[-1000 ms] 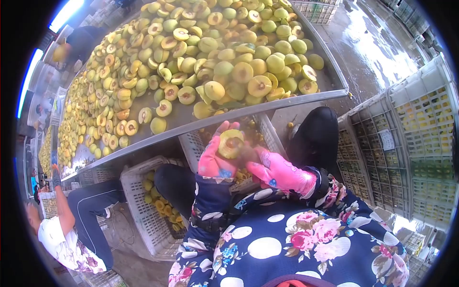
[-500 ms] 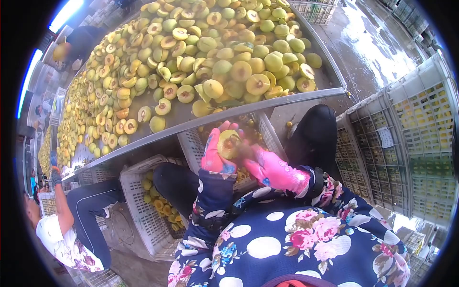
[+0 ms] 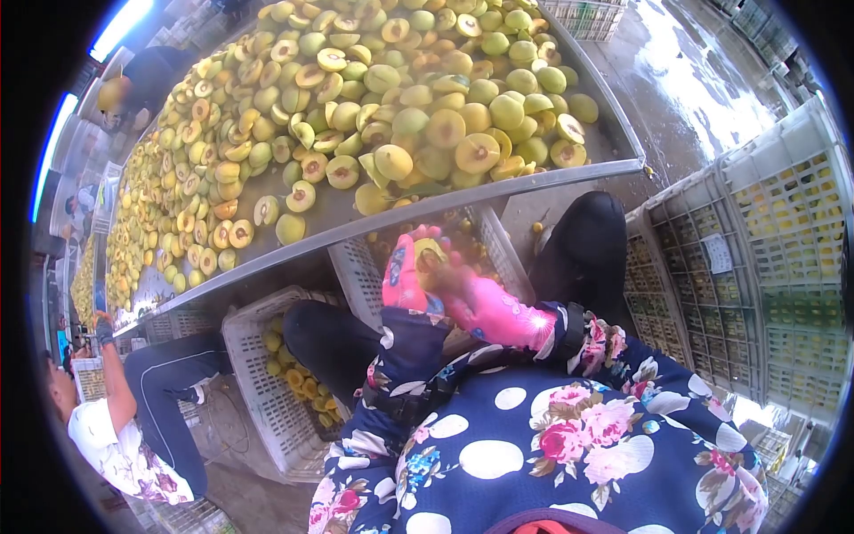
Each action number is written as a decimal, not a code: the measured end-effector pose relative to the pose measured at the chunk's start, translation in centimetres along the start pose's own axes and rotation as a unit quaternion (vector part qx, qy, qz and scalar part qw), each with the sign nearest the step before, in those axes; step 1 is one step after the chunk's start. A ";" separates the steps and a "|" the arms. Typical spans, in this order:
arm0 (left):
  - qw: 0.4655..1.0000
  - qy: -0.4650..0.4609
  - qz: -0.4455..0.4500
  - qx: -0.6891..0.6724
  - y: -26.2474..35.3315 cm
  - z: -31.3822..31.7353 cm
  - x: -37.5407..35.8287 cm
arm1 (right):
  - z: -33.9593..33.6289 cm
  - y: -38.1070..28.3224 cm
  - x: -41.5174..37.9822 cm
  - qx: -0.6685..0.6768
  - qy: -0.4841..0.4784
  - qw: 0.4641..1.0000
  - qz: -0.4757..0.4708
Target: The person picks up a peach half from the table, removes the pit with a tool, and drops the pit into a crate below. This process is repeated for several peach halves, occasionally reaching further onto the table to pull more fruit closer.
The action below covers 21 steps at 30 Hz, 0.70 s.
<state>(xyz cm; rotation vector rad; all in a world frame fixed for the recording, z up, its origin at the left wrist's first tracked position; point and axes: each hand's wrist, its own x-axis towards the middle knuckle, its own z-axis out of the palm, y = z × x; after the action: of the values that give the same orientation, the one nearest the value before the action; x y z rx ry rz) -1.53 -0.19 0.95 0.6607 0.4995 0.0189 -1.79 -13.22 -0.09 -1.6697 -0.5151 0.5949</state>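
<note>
Fruit (image 3: 431, 255): halved, cut face up, just below the table (image 3: 534, 182) rim.
Left hand (image 3: 402, 278): closed on fruit from 8 o'clock (nearer).
Right hand (image 3: 485, 307): at 4 o'clock, touching fruit; grip unclear (blurred).
Crate (image 3: 356, 267): directly beneath.

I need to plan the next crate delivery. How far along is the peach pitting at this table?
Done: many halved peaches already lie on the metal table. In hand: the left hand holds one peach half while the right hand works at it. Left: a big heap still covers the table; which of it is pitted I cannot tell.
</note>
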 end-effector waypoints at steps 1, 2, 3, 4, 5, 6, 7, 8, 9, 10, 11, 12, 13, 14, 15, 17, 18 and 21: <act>1.000 0.000 0.007 0.021 -0.1 -0.2 -0.1 | -0.2 0.2 0.1 -0.014 -0.020 1.000 0.016; 0.999 -0.001 0.015 0.041 -0.1 -0.4 -0.3 | -0.3 0.5 0.3 -0.029 -0.041 0.998 0.031; 0.998 -0.002 0.024 0.061 -0.1 -0.6 -0.4 | -0.4 1.5 0.6 -0.077 -0.067 0.994 0.036; 0.995 -0.009 0.039 0.091 -0.2 -0.9 -0.3 | -0.3 2.4 0.8 -0.101 -0.078 0.991 0.037; 0.991 -0.016 0.054 0.120 -0.3 -1.3 -0.2 | -0.2 3.2 0.9 -0.126 -0.089 0.987 0.037; 0.986 -0.022 0.068 0.149 -0.5 -1.7 0.0 | 0.0 3.9 1.0 -0.127 -0.087 0.988 0.033; 0.988 -0.004 0.059 0.141 -0.5 -1.9 0.2 | 0.2 4.5 1.1 -0.129 -0.083 0.988 0.029; 0.990 0.014 0.050 0.132 -0.5 -2.0 0.6 | 0.5 5.1 1.2 -0.103 -0.079 0.991 0.030; 0.991 0.032 0.042 0.123 -0.5 -2.1 1.0 | 0.9 5.5 1.5 -0.079 -0.075 0.994 0.030; 0.992 0.043 0.049 0.111 -0.8 -2.3 1.2 | 1.2 5.8 1.6 -0.078 -0.069 0.994 0.021; 0.992 0.053 0.057 0.100 -1.0 -2.6 1.5 | 1.5 6.2 1.7 -0.078 -0.063 0.995 0.012; 0.992 0.062 0.065 0.088 -1.2 -2.9 1.8 | 1.5 6.0 1.8 -0.105 -0.054 0.993 -0.010; 0.992 0.060 0.066 0.086 -1.2 -3.1 2.1 | 1.6 5.9 1.9 -0.116 -0.047 0.992 -0.018; 0.993 0.058 0.065 0.085 -1.3 -3.5 2.2 | 1.6 5.8 2.0 -0.127 -0.041 0.991 -0.027; 0.993 0.057 0.064 0.083 -1.5 -3.7 2.3 | 1.3 4.9 1.9 -0.124 -0.040 0.991 -0.022; 0.995 0.042 0.057 0.070 -1.2 -3.4 2.1 | 0.3 2.3 1.8 -0.021 -0.077 0.994 0.069; 0.996 0.036 0.055 0.064 -1.0 -3.3 2.0 | -0.4 0.5 1.5 0.080 -0.113 0.978 0.155; 0.996 0.039 0.076 0.038 -1.0 -3.2 2.3 | -1.3 -0.8 2.0 0.265 -0.189 0.910 0.258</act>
<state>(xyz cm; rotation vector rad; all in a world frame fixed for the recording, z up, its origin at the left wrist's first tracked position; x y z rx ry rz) -1.03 1.26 -2.81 0.7738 0.5266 0.1706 0.55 -12.85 0.66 -1.1555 -0.1433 1.3379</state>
